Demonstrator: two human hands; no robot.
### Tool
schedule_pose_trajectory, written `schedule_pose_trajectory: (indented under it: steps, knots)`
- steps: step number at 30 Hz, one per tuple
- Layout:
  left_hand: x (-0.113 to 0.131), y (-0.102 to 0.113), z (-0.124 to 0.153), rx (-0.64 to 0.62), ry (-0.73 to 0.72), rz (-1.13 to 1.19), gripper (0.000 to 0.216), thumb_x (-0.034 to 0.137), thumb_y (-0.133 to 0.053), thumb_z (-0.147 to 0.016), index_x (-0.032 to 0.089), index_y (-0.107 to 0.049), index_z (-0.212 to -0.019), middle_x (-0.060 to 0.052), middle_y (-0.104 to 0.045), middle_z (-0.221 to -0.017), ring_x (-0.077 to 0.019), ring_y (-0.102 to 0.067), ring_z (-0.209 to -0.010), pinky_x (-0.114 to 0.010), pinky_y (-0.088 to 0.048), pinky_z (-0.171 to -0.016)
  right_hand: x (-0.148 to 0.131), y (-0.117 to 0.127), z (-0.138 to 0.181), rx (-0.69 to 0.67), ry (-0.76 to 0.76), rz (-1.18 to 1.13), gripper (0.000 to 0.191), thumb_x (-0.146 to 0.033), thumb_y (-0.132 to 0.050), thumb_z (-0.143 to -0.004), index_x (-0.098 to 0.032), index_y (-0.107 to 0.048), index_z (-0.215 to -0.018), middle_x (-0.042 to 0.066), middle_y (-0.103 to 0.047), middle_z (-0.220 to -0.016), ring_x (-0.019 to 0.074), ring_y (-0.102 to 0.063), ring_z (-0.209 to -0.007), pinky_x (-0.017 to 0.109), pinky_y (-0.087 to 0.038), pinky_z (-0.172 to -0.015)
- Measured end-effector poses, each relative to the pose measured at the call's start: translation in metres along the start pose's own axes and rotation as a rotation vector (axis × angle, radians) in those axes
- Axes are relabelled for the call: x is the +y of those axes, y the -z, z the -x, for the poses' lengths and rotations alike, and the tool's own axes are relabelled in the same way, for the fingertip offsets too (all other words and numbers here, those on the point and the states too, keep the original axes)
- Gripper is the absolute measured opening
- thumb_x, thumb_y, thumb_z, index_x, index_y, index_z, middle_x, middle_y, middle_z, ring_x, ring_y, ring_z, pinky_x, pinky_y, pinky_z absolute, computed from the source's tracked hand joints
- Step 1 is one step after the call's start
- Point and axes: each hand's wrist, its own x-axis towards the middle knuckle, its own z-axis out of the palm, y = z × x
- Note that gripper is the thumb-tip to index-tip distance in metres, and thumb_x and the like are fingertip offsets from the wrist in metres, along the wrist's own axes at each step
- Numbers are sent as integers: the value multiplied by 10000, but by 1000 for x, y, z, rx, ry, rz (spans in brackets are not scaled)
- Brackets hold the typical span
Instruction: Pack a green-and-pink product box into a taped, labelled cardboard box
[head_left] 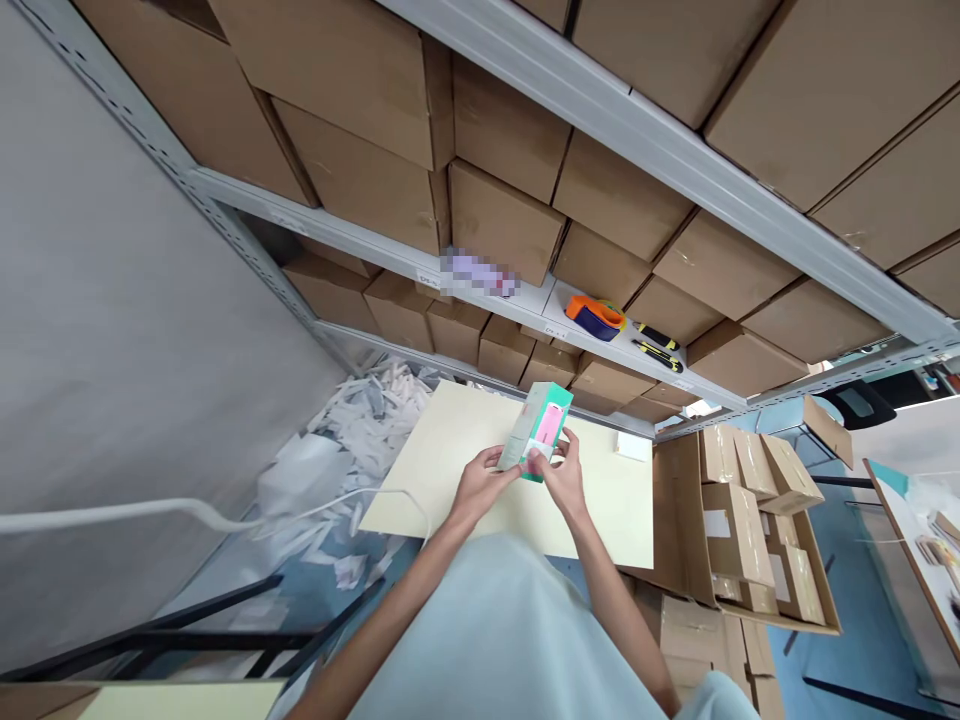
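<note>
Between my two hands is a small green and white carton (535, 425) with a pink picture on its front. It is tilted above the pale yellow table (457, 425). My left hand (481, 484) grips its lower left side, fingers partly behind it. My right hand (561, 474) is closed on the lower right edge, thumb pressed on the front face near a white patch. A small white block or stack of labels (634, 446) lies at the table's right side.
A metal shelf (360, 240) packed with brown boxes rises ahead, holding an orange and blue tape dispenser (595, 316) and yellow-black utility knives (658, 354). White paper scraps (375, 410) are heaped left. A large open carton (686, 500) of smaller boxes stands right.
</note>
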Motion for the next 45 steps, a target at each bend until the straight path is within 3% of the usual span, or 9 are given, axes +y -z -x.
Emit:
schedule_pose_trajectory:
  steps: [6,11,17,21,25,32,34,39,45]
  knots:
    - [-3,-2,17,119,-295,-144,668,502,-909,-644,230,-682,-1211,-135,-723,-1335,-348,-709,-1272,-525,-584,-1111,-9,-26,-7,24,-33,-114,993,-421,-910,-705,-223,-457,-1566,89,-794,-1196,284,-776,-1104,408,-621,-964]
    - [7,26,12,-183,85,109,839,639,-892,-696,196,-663,-1371,-210,-716,-1479,-379,-689,-1391,-509,-537,-1175,-16,-13,-7,-126,-62,-328,958,-380,-936,-695,-245,-507,-1541,82,-819,-1202,295,-786,-1112,437,-637,-988]
    - [25,27,18,-404,73,128,601,548,-946,-659,203,-803,-1130,-144,-837,-1271,-401,-722,-1328,-525,-495,-1226,-24,-4,-1,-215,-74,-341,890,-407,-934,-719,-255,-567,-1516,66,-826,-1215,292,-773,-1110,431,-637,-967]
    - [21,18,18,-343,92,93,532,539,-930,-628,229,-768,-1029,-110,-850,-1156,-392,-752,-1252,-516,-538,-1178,-23,1,-5,-248,-81,-300,866,-410,-910,-737,-241,-585,-1521,85,-803,-1259,291,-755,-1131,430,-632,-973]
    - [12,10,14,-156,64,39,596,529,-909,-574,232,-684,-1039,-95,-819,-1084,-368,-782,-1126,-505,-610,-1068,-21,-1,-7,-86,-75,-192,1060,-407,-958,-682,-237,-508,-1626,113,-741,-1311,279,-741,-1142,408,-633,-963]
    - [12,-2,24,115,-265,-328,642,479,-887,-653,246,-658,-1206,-128,-687,-1287,-362,-735,-1172,-493,-626,-1036,-13,-27,4,55,-61,-159,1272,-371,-942,-706,-280,-255,-1773,69,-735,-1267,260,-756,-1072,372,-628,-919]
    - [10,1,22,71,-249,-255,739,505,-919,-633,241,-644,-1266,-137,-685,-1318,-375,-706,-1267,-506,-603,-1092,-11,-26,3,70,-96,-196,1259,-327,-909,-689,-274,-267,-1770,38,-739,-1186,246,-756,-1030,352,-623,-894]
    - [11,24,11,-212,141,41,822,612,-949,-625,216,-682,-1294,-181,-759,-1387,-394,-702,-1358,-512,-541,-1169,-10,-10,0,-59,-158,-345,1125,-327,-858,-707,-270,-397,-1732,-18,-737,-979,222,-752,-931,321,-612,-824]
    - [23,25,18,-483,125,150,571,596,-898,-738,199,-820,-1141,-141,-838,-1293,-390,-717,-1344,-505,-500,-1203,-9,-8,3,-138,-154,-404,1058,-329,-845,-699,-268,-475,-1687,5,-774,-1047,244,-760,-996,352,-632,-864]
